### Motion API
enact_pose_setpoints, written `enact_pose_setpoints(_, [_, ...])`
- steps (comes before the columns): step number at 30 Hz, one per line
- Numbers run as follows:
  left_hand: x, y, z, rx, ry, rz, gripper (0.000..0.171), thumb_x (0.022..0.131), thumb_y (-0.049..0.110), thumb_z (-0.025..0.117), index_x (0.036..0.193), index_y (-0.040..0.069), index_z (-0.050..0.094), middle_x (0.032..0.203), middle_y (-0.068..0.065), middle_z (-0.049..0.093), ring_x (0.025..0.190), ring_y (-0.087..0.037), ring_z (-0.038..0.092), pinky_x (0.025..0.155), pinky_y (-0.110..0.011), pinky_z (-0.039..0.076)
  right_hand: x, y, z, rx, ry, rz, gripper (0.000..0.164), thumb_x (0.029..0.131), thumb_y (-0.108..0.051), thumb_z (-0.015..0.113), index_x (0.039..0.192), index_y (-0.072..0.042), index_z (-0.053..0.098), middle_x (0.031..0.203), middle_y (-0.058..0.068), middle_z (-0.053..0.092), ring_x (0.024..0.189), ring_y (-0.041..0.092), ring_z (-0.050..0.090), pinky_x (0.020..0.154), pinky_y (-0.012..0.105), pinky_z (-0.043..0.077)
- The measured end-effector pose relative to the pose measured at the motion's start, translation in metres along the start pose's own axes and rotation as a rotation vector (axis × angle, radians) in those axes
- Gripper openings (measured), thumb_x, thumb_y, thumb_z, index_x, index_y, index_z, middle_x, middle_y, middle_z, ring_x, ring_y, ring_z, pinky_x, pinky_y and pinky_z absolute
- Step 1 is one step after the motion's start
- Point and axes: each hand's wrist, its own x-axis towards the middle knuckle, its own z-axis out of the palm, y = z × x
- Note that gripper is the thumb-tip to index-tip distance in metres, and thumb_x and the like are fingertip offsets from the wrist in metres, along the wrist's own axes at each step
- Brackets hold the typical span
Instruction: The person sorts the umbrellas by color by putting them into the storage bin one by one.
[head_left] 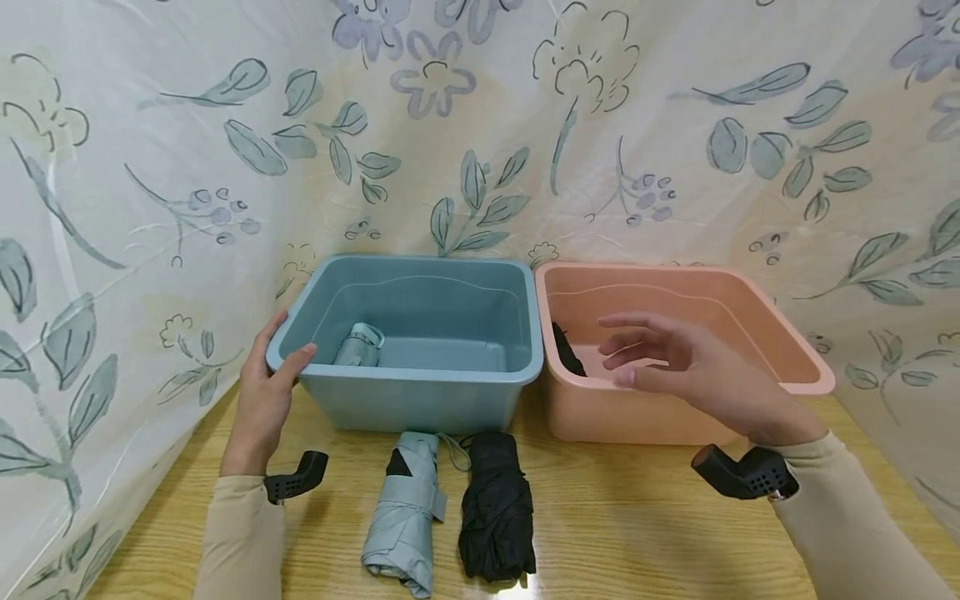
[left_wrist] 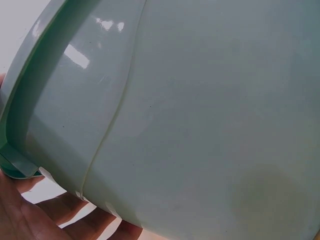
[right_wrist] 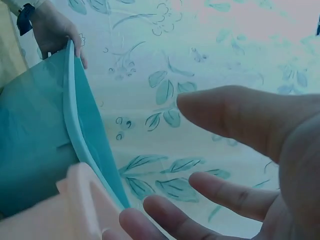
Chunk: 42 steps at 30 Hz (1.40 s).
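Observation:
My left hand (head_left: 266,383) grips the left front corner of a blue plastic bin (head_left: 420,375), thumb over the rim and fingers along the outer wall. Inside that bin lies a light blue folded umbrella (head_left: 360,346). Above the front of a pink bin (head_left: 637,412) hovers my right hand (head_left: 667,354), fingers spread and holding nothing. Part of a black item (head_left: 567,350) shows at the pink bin's left wall; the rest is hidden. On the table in front lie a folded light blue umbrella (head_left: 405,517) and a folded black umbrella (head_left: 497,508), side by side.
The two bins stand side by side on a wooden table (head_left: 615,517), against a floral sheet (head_left: 480,125) that hangs behind and at both sides. A thin cord (head_left: 456,450) lies between the tops of the two front umbrellas.

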Motion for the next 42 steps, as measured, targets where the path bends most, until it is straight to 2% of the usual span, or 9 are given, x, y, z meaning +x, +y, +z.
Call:
enact_pose_setpoints(3, [0.0, -0.001, 0.0, -0.002, -0.001, -0.008, 0.07, 0.105, 0.031, 0.056, 0.163, 0.031, 0.018, 0.164, -0.01, 0.019, 0.141, -0.033, 0.026, 0.114, -0.057, 0.026, -0.01, 0.0, 0.012, -0.005, 0.021, -0.026, 0.053, 0.097, -0.02, 0.071, 0.146, -0.021, 0.051, 0.129, 0.007, 0.061, 0.119, 0.025, 0.059, 0.091, 0.033, 0.055])
enact_pose_setpoints(7, [0.0, -0.001, 0.0, -0.002, 0.001, -0.009, 0.07, 0.104, 0.032, 0.056, 0.163, 0.03, 0.018, 0.164, -0.01, 0.019, 0.142, -0.034, 0.026, 0.114, -0.058, 0.025, -0.021, 0.005, 0.029, 0.048, 0.025, -0.075, 0.053, 0.096, -0.014, 0.071, 0.145, -0.02, 0.051, 0.129, 0.01, 0.06, 0.119, 0.026, 0.059, 0.091, 0.032, 0.055])
enact_pose_setpoints(13, [0.001, -0.001, 0.0, -0.016, -0.001, -0.005, 0.07, 0.104, 0.031, 0.056, 0.163, 0.03, 0.019, 0.164, -0.01, 0.019, 0.142, -0.033, 0.026, 0.114, -0.057, 0.025, -0.03, 0.021, 0.057, 0.109, 0.034, -0.123, 0.047, 0.096, -0.008, 0.071, 0.14, -0.01, 0.056, 0.124, 0.016, 0.061, 0.112, 0.028, 0.062, 0.091, 0.032, 0.054])
enact_pose_setpoints(22, [0.001, -0.002, 0.001, -0.038, 0.002, 0.002, 0.069, 0.104, 0.027, 0.057, 0.163, 0.027, 0.021, 0.163, -0.012, 0.02, 0.141, -0.032, 0.026, 0.114, -0.054, 0.026, -0.024, 0.05, 0.098, 0.155, 0.008, -0.072, 0.043, 0.095, -0.015, 0.073, 0.135, -0.011, 0.059, 0.119, 0.01, 0.064, 0.107, 0.033, 0.062, 0.091, 0.032, 0.053])
enact_pose_setpoints(26, [0.001, -0.002, 0.001, -0.036, -0.001, 0.003, 0.069, 0.104, 0.027, 0.057, 0.163, 0.028, 0.021, 0.162, -0.012, 0.02, 0.14, -0.032, 0.027, 0.114, -0.055, 0.026, -0.02, 0.055, 0.113, 0.154, -0.024, -0.064, 0.044, 0.095, -0.019, 0.074, 0.136, -0.013, 0.059, 0.117, 0.01, 0.063, 0.106, 0.029, 0.063, 0.092, 0.032, 0.052])
enact_pose_setpoints(33, [0.0, -0.002, 0.0, -0.045, -0.007, 0.004, 0.069, 0.104, 0.028, 0.057, 0.163, 0.029, 0.021, 0.162, -0.012, 0.02, 0.139, -0.031, 0.028, 0.113, -0.052, 0.027, -0.013, 0.058, 0.134, 0.148, -0.06, -0.059, 0.049, 0.094, -0.023, 0.075, 0.139, -0.011, 0.058, 0.12, 0.012, 0.061, 0.107, 0.036, 0.061, 0.091, 0.039, 0.053])
enact_pose_setpoints(37, [0.0, -0.003, -0.001, -0.041, -0.003, 0.007, 0.069, 0.104, 0.028, 0.057, 0.163, 0.028, 0.021, 0.162, -0.012, 0.02, 0.139, -0.031, 0.028, 0.113, -0.053, 0.027, -0.01, 0.06, 0.147, 0.098, -0.038, -0.042, 0.055, 0.093, -0.029, 0.076, 0.14, -0.01, 0.057, 0.122, 0.015, 0.059, 0.105, 0.035, 0.06, 0.089, 0.044, 0.054])
enact_pose_setpoints(42, [0.0, -0.002, -0.002, -0.04, -0.005, 0.007, 0.07, 0.104, 0.028, 0.057, 0.163, 0.027, 0.02, 0.163, -0.012, 0.02, 0.14, -0.031, 0.027, 0.114, -0.053, 0.026, -0.008, 0.063, 0.162, 0.055, 0.018, 0.011, 0.059, 0.088, -0.035, 0.081, 0.138, -0.012, 0.06, 0.122, 0.016, 0.055, 0.102, 0.031, 0.057, 0.084, 0.043, 0.054])
